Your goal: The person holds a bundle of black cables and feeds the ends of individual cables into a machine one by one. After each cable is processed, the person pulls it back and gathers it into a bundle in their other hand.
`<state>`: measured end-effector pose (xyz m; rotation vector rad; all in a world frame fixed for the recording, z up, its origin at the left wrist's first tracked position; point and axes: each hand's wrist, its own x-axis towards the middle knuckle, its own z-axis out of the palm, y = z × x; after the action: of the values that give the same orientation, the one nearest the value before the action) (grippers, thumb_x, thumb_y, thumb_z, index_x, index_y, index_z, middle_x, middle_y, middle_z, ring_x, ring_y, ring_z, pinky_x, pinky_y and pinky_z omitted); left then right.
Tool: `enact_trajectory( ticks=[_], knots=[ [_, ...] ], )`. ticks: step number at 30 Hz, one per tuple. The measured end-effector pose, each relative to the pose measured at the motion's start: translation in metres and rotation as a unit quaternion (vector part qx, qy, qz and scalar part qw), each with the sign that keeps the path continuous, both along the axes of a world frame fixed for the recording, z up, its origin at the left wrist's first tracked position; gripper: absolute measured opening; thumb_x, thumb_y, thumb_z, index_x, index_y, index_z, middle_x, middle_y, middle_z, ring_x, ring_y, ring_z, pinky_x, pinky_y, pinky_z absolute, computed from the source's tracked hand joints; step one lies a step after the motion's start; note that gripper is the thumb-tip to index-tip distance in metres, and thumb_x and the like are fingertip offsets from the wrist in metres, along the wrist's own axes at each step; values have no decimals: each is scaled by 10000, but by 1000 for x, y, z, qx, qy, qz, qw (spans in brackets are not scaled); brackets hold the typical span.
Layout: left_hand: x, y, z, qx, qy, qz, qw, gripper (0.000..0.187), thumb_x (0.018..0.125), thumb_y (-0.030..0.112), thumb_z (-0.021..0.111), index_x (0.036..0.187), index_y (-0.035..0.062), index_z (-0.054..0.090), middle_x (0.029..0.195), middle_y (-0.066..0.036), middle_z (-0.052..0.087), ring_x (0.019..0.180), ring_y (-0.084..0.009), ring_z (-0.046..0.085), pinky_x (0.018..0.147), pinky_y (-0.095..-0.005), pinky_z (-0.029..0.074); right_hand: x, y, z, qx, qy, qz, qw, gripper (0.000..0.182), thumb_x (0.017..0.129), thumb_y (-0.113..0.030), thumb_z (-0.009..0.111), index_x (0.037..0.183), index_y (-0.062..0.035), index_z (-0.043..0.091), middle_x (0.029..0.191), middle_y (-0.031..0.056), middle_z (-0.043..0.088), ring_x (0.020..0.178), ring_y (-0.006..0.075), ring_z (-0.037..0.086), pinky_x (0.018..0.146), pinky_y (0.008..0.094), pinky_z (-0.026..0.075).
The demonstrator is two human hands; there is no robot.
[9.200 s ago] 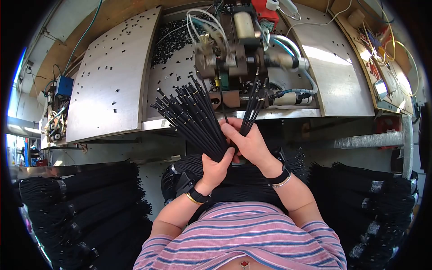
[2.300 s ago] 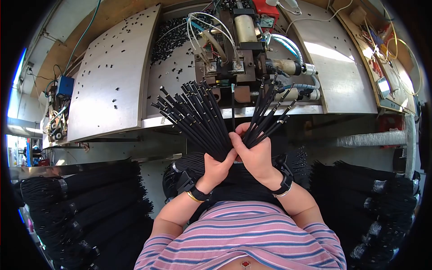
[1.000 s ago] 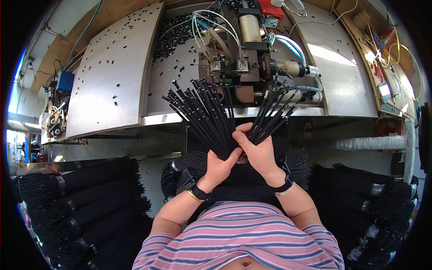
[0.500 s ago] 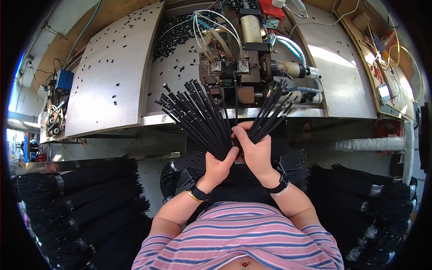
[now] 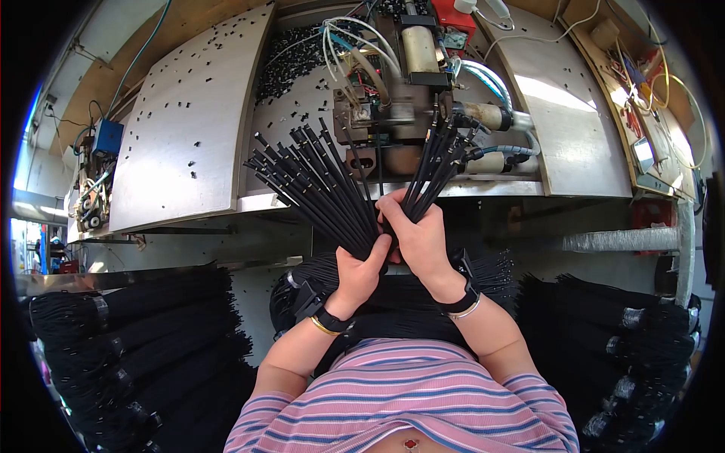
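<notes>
My left hand [image 5: 356, 273] grips a fanned bunch of thin black cables [image 5: 306, 180] whose tips point up and to the left. Beside it, touching, my right hand [image 5: 420, 238] holds a smaller bunch of black cables [image 5: 433, 162] with tips reaching up to the machine head [image 5: 400, 83]. A single cable [image 5: 379, 170] stands between the two bunches, its upper end at the machine's jaws. Both wrists wear black bands, and the lower cable ends vanish behind my hands.
A metal work surface [image 5: 185, 128] strewn with small black parts lies at left, another plate [image 5: 563, 113] at right. Bundles of black cables [image 5: 128, 340] hang at lower left, more cable bundles [image 5: 634, 340] at lower right. A blue box with wiring [image 5: 106, 143] sits far left.
Both hands have risen slightly toward the machine. The right bunch has closed up and swung upright, with its tips now at the machine head. The left bunch has tilted further left.
</notes>
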<state>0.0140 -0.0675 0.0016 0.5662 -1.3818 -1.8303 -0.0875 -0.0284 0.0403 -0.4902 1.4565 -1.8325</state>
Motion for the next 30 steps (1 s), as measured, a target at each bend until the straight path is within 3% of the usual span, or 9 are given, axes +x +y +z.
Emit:
enact_trajectory(
  ticks=[10, 13, 17, 20, 21, 24, 30],
  knots=[
    [2, -3, -8, 58, -5, -53, 997, 176, 864, -7, 549, 1039, -27, 542, 866, -72, 607, 669, -136, 595, 579, -251, 496, -11, 4, 6, 62, -25, 91, 994, 149, 852, -156, 611, 871, -9, 616, 672, 17, 575, 491, 63, 511, 360, 189, 367],
    [2, -1, -8, 61, 4, -67, 996, 185, 863, -9, 549, 1047, -27, 549, 881, -75, 610, 673, -135, 596, 584, -250, 494, -5, 7, -1, 9, 50, 54, 997, 148, 855, -155, 610, 878, -9, 618, 680, 14, 581, 497, 61, 515, 363, 187, 368],
    [3, 10, -4, -5, -23, -3, 1000, 208, 865, -13, 541, 1072, -27, 553, 868, -72, 612, 675, -131, 594, 590, -247, 489, 7, 20, -7, 5, 63, -19, 998, 139, 855, -145, 609, 876, -9, 619, 688, 14, 590, 518, 57, 522, 382, 190, 378],
    [8, 7, -12, 4, -41, -42, 998, 270, 841, 2, 557, 1110, -16, 561, 1037, -42, 601, 948, -117, 562, 839, -265, 446, 7, 17, -9, 3, 68, -37, 997, 133, 853, -139, 609, 869, -8, 622, 693, 14, 595, 531, 52, 524, 397, 193, 383],
    [7, 6, -11, 3, -40, -43, 998, 270, 841, 2, 557, 1110, -16, 561, 1037, -42, 601, 948, -117, 562, 839, -265, 446, 7, 15, -10, 1, 69, -46, 997, 130, 852, -136, 609, 865, -7, 623, 696, 13, 598, 537, 50, 524, 404, 195, 385],
    [2, 1, 0, -7, -27, -37, 999, 233, 872, -12, 526, 1104, -32, 533, 830, -63, 611, 661, -124, 591, 585, -244, 485, 3, 7, -11, -13, 61, -32, 998, 132, 854, -136, 606, 854, -6, 625, 690, 12, 594, 540, 50, 525, 413, 197, 387],
    [0, -2, 3, 5, -11, -27, 1000, 206, 875, -12, 521, 1079, -38, 537, 823, -64, 609, 656, -125, 592, 577, -243, 487, 0, 3, -2, 4, 21, -1, 1000, 147, 857, -146, 601, 838, -3, 628, 679, 11, 586, 537, 53, 526, 414, 195, 389]
  ],
)
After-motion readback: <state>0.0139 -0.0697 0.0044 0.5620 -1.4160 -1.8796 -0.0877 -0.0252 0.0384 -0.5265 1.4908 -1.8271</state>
